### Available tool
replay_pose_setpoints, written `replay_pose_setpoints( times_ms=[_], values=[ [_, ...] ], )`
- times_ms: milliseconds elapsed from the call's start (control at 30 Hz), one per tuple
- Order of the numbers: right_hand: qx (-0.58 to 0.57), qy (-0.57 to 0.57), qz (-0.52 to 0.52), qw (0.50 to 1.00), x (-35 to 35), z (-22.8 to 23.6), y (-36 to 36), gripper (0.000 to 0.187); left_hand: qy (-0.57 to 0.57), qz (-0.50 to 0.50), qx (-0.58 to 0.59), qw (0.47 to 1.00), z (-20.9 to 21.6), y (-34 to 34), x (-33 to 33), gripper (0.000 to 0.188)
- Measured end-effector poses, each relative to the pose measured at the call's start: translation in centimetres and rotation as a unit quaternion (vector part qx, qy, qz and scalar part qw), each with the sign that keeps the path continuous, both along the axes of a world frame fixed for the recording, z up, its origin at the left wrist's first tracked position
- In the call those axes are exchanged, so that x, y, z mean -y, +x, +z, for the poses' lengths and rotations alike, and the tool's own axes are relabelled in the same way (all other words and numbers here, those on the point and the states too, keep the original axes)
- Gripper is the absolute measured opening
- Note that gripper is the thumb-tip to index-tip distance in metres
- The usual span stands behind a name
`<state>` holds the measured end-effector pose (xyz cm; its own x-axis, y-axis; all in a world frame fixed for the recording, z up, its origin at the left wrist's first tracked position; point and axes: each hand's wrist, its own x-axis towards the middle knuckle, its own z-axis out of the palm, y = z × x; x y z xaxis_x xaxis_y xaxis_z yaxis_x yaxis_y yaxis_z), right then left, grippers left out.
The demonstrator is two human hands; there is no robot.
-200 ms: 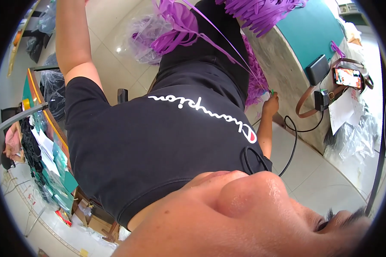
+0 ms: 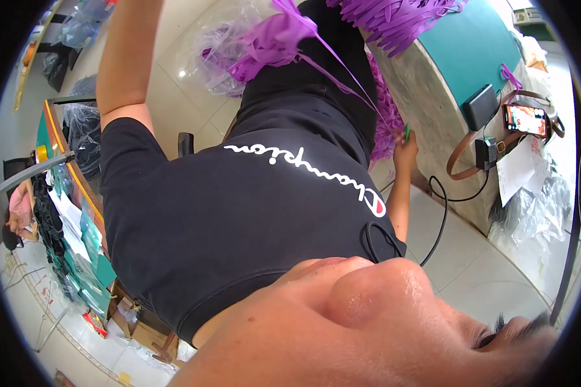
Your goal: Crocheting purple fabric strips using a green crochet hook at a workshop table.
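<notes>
My right hand (image 2: 405, 152), low at my right side, is closed around a small green object (image 2: 407, 133), too small to identify. Thin purple straps (image 2: 342, 80) run taut toward it, ending close by; whether its fingers grip them is unclear. The straps come from a loose purple bundle (image 2: 274, 40) above my lap, next to a clear plastic bag (image 2: 223, 55). My left forearm (image 2: 130, 55) reaches up and out of the picture, its hand out of view. More purple straps hang beside my right leg in a heap (image 2: 385, 106).
A thick pile of purple straps (image 2: 397, 19) lies on the green-topped table (image 2: 461, 48) to my right. Along its edge sit a black box (image 2: 479, 106), a phone (image 2: 525, 120), a brown belt (image 2: 461, 155) and a black cable (image 2: 445, 193). A cluttered table (image 2: 87, 213) and another person (image 2: 20, 209) are at left.
My left forearm has swung right. The strap bundle has shifted and its upper straps have moved right. My right hand is slightly higher, with more of the green object showing.
</notes>
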<state>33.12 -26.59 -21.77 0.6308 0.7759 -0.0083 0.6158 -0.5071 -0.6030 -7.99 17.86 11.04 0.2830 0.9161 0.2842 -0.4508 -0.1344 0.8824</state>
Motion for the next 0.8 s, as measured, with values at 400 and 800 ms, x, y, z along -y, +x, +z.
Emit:
replay_pose_setpoints(
  times_ms=[400, 800],
  values=[
    [0.159, 0.284, 0.024, 0.945, -16.3, 19.5, -2.1, 0.024, -0.142, -0.446, 0.226, 0.854, -1.5, 12.8, 14.4, 0.021],
    [-0.162, 0.217, 0.187, 0.944, -18.1, 26.8, -6.4, 0.009, -0.219, -0.214, 0.031, 0.951, 3.4, 13.7, 17.4, 0.026]
  ],
)
